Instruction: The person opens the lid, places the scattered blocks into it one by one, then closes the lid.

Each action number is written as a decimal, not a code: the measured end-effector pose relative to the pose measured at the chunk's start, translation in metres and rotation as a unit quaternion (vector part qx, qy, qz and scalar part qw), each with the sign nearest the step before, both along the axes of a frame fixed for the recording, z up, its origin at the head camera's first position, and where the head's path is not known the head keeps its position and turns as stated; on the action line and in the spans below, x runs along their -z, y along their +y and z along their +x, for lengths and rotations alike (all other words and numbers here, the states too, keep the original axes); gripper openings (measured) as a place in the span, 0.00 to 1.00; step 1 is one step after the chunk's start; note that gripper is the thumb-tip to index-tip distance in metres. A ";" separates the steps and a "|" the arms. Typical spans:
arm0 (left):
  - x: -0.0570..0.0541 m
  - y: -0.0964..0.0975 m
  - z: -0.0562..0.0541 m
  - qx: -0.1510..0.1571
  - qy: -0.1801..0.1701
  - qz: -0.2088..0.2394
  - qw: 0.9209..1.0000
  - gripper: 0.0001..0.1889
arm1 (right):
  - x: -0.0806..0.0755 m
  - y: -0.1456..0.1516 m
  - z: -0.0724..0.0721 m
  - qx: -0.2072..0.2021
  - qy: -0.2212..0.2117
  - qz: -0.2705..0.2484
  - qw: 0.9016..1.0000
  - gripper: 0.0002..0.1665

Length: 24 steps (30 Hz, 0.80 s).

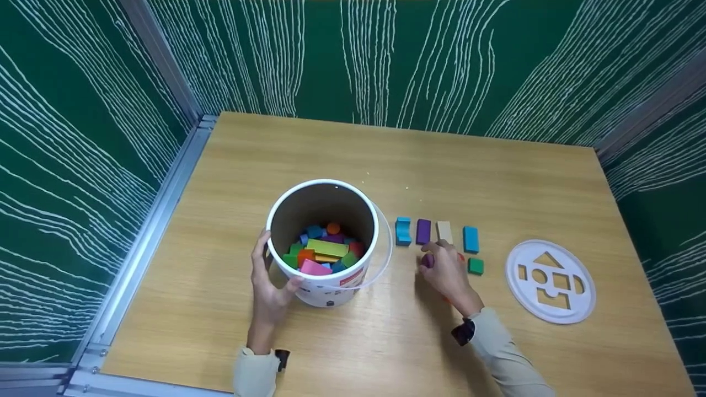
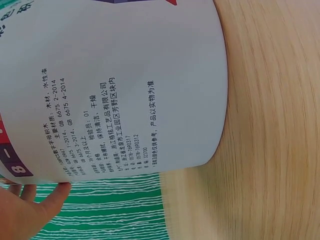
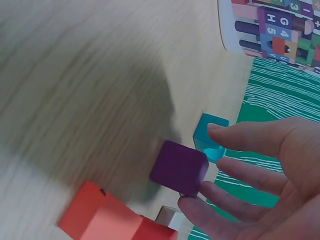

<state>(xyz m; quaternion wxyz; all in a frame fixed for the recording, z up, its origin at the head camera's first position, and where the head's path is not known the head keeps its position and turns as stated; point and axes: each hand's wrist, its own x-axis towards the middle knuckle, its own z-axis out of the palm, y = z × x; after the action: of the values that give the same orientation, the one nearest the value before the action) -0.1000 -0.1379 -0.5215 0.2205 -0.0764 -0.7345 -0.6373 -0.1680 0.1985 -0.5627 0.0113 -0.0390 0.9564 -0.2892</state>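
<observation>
- The left hand (image 1: 270, 300) is spread wide against the bucket's outer wall, thumb at the near side and fingers at the left, steadying it.
- The bucket (image 1: 320, 298) stands upright on the table (image 1: 358, 358). Loaded with blocks, it is probably the heaviest thing here; the wall looks smooth and fairly stiff, so both sides just below the rim should give the surest hold.
- The thin handle (image 1: 391, 242) droops at the bucket's right side; it looks bendy, likely to let the load swing.
- The blue notched block (image 1: 402, 231) lies just right of the handle, probably light and stiff; its flat outer sides suit a pinch better than the hollow.
- Beside it lies the purple oblong block (image 1: 423, 231), best pinched across its narrow width.
- The small purple block (image 3: 179, 167) sits at the fingertips, beside a red block (image 3: 105, 215). It seems light, hard and unlikely to break, though the painted faces may slip a little; opposite flat faces are the place for thumb and finger.
- The right hand (image 1: 449, 278) has thumb and fingers apart, not closed around the small purple block; whether a fingertip touches it, I cannot tell.
</observation>
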 end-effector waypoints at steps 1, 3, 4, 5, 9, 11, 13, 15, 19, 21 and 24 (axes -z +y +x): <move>0.006 -0.001 -0.002 0.001 0.001 -0.001 1.000 0.46 | 0.001 0.000 0.000 0.000 -0.006 -0.002 1.000 0.21; 0.011 -0.003 -0.003 0.002 0.008 -0.002 1.000 0.46 | 0.002 0.000 0.001 0.003 -0.016 -0.001 1.000 0.22; 0.013 -0.003 -0.004 0.003 0.011 -0.002 1.000 0.46 | 0.003 0.000 0.001 0.003 -0.020 0.000 1.000 0.22; 0.014 -0.003 -0.004 0.004 0.016 -0.002 1.000 0.47 | 0.003 0.000 0.001 0.002 -0.022 0.001 1.000 0.23; 0.016 -0.003 -0.006 0.000 0.023 -0.006 1.000 0.46 | 0.005 0.000 0.000 0.001 -0.027 -0.003 1.000 0.22; 0.015 -0.003 -0.006 -0.004 0.023 -0.008 1.000 0.46 | 0.006 0.001 0.000 0.001 -0.020 -0.006 1.000 0.21; 0.015 -0.003 -0.006 -0.003 0.025 -0.006 1.000 0.46 | 0.008 0.001 -0.001 0.000 0.002 -0.008 1.000 0.16; 0.015 -0.003 -0.006 -0.001 0.028 -0.003 1.000 0.46 | 0.010 0.001 -0.001 -0.001 0.025 -0.007 1.000 0.11; 0.016 -0.003 -0.007 0.003 0.034 0.003 0.999 0.46 | 0.009 0.001 -0.001 -0.003 0.017 -0.018 1.000 0.08; 0.016 -0.003 -0.006 0.003 0.033 0.005 0.999 0.46 | 0.007 0.000 0.000 -0.003 -0.008 -0.027 1.000 0.10; 0.016 -0.003 -0.006 0.001 0.026 0.004 1.000 0.47 | 0.003 0.000 0.000 -0.002 -0.035 -0.035 0.999 0.13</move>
<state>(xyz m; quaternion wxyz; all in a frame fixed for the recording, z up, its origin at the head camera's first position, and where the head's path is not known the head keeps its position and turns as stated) -0.1058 -0.1407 -0.5372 0.2396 -0.0927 -0.7258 -0.6382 -0.1681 0.1982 -0.5660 0.0441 -0.0313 0.9446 -0.3239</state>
